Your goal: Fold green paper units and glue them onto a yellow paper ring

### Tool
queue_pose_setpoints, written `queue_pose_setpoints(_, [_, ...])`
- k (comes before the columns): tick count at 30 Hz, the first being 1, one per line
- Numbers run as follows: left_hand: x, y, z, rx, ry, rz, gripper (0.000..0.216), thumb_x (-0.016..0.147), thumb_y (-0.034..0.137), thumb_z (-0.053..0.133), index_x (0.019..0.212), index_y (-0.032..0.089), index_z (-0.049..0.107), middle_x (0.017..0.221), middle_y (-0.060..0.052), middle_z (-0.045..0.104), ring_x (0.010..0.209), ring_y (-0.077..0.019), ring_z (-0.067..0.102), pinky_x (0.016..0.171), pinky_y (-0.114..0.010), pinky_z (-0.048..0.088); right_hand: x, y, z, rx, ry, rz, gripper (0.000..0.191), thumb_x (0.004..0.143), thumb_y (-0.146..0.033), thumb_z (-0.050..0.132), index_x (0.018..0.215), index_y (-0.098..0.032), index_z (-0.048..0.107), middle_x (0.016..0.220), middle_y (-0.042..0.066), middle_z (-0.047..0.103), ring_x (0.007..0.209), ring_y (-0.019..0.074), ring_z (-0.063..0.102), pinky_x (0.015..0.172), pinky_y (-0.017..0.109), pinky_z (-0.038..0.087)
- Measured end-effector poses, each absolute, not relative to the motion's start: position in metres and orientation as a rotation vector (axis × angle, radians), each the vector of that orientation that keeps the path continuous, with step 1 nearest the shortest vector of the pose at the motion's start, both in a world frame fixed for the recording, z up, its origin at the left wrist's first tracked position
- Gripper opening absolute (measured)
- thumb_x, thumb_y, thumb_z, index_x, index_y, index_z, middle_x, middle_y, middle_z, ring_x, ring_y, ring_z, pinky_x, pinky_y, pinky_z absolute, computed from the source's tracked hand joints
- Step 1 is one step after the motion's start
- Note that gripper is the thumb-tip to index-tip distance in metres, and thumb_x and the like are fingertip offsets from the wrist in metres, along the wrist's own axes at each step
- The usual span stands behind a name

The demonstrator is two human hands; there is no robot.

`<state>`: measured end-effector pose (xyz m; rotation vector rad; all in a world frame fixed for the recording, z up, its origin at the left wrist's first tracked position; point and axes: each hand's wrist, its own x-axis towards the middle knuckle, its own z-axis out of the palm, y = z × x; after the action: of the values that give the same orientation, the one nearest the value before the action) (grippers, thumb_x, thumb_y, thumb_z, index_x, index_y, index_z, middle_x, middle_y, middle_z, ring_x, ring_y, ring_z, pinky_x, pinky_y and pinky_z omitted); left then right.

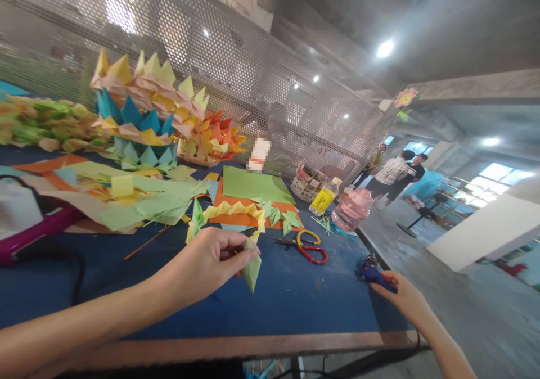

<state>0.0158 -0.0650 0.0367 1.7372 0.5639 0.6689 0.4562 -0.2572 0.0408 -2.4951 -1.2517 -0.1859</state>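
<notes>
In the head view, my left hand (228, 251) pinches a folded light-green paper piece (252, 272) over the dark blue tabletop (295, 306). Just behind it lies a ring of folded yellow paper points (230, 209) with green pieces at its left end. My right hand (400, 294), at the table's right edge, is closed around a dark blue glue gun (374, 275) with a cord hanging below. Between my hands rest scissors (310, 247) with one yellow and one red handle loop. Small folded green pieces (284, 219) sit beside the ring.
Stacked folded-paper crowns (147, 109) stand at the back left, behind loose paper sheets (147, 202). A magenta object (46, 233) is at far left. A yellow-labelled bottle (324, 198), a pink jug (352, 207) and a basket (311, 183) stand back right. People (392, 174) stand beyond.
</notes>
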Motion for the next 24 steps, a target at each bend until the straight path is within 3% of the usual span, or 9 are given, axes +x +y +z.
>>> queue_pose_setpoints(4, [0.016,-0.065,0.036,1.736,0.558,0.661,0.032,0.085,0.045,0.055,0.078,0.017,0.071,0.086,-0.003,0.074,0.071,-0.0163,0.066,0.067,-0.024,0.054,0.450,-0.256,0.046,-2.482,-1.335,-0.262,0.040,0.059,-0.055,0.059,0.081,-0.022,0.067,0.085,0.013,0.074,0.081,0.0329,0.070,0.075,0.043,0.054])
queue_pose_setpoints(7, [0.017,-0.065,0.036,1.755,0.566,0.657,0.034,0.086,0.045,0.054,0.077,0.017,0.070,0.090,-0.005,0.074,0.073,-0.0166,0.066,0.068,-0.024,0.053,0.423,-0.242,0.052,-2.419,-1.480,-0.327,0.040,0.073,-0.053,0.052,0.093,-0.021,0.067,0.099,0.015,0.071,0.091,0.0320,0.067,0.084,0.047,0.051])
queue_pose_setpoints(11, [0.018,-0.065,0.035,1.785,0.579,0.665,0.035,0.087,0.046,0.054,0.081,0.016,0.071,0.088,-0.006,0.073,0.070,-0.0161,0.063,0.066,-0.025,0.053,0.373,-0.202,0.051,-2.257,-1.820,-0.231,0.034,0.092,-0.037,0.040,0.107,-0.020,0.064,0.113,0.011,0.066,0.106,0.0239,0.061,0.096,0.040,0.046])
queue_pose_setpoints(15, [0.018,-0.065,0.034,1.771,0.564,0.660,0.035,0.087,0.044,0.054,0.077,0.015,0.069,0.084,-0.006,0.072,0.069,-0.0157,0.061,0.068,-0.026,0.052,0.342,-0.157,0.046,-2.196,-2.049,-0.159,0.025,0.090,-0.019,0.050,0.111,-0.019,0.064,0.117,0.009,0.064,0.112,0.0227,0.057,0.101,0.042,0.042])
queue_pose_setpoints(20, [0.017,-0.064,0.033,1.780,0.568,0.644,0.033,0.088,0.043,0.053,0.082,0.014,0.069,0.071,-0.004,0.067,0.064,-0.0149,0.057,0.064,-0.025,0.049,0.337,-0.133,0.049,-2.301,-2.170,-0.067,0.023,0.093,-0.032,0.060,0.109,-0.016,0.062,0.111,0.006,0.064,0.099,0.0201,0.063,0.088,0.042,0.051])
queue_pose_setpoints(24, [0.016,-0.063,0.033,1.794,0.548,0.663,0.034,0.090,0.043,0.051,0.080,0.015,0.067,0.074,-0.004,0.067,0.066,-0.0149,0.057,0.065,-0.025,0.049,0.338,-0.138,0.056,-2.406,-2.194,-0.007,0.022,0.093,-0.034,0.060,0.105,-0.015,0.063,0.105,0.005,0.065,0.092,0.0179,0.064,0.082,0.039,0.054])
